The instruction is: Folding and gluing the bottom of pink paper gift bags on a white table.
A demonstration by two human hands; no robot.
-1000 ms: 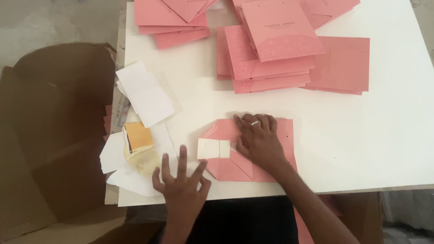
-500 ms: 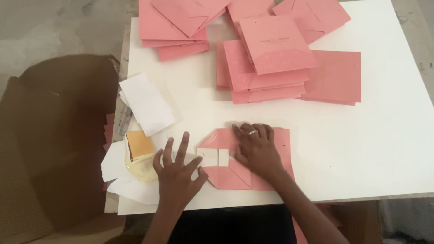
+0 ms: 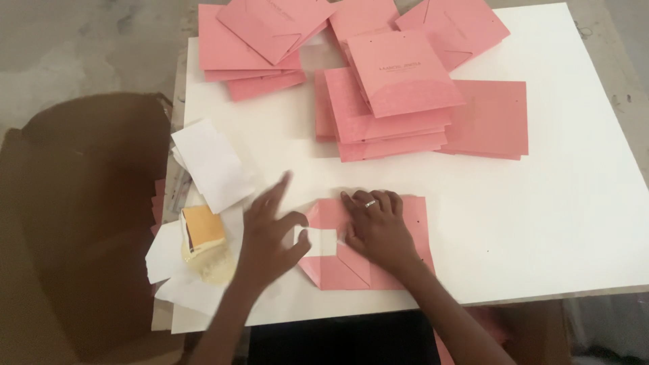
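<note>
With the right hand (image 3: 378, 230) pressed flat and open on the folded pink paper bag (image 3: 368, 247) at the white table's (image 3: 541, 223) six-o'clock edge, the open left hand (image 3: 270, 236), thumb on its white rectangular sticker (image 3: 318, 241), risks sticking it crooked if the bag slides.

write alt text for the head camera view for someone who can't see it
Seen from above, a person's right hand presses flat on a pink paper bag on a white table, while the left hand touches its white strip. Stacks of pink bags lie beyond.
</note>
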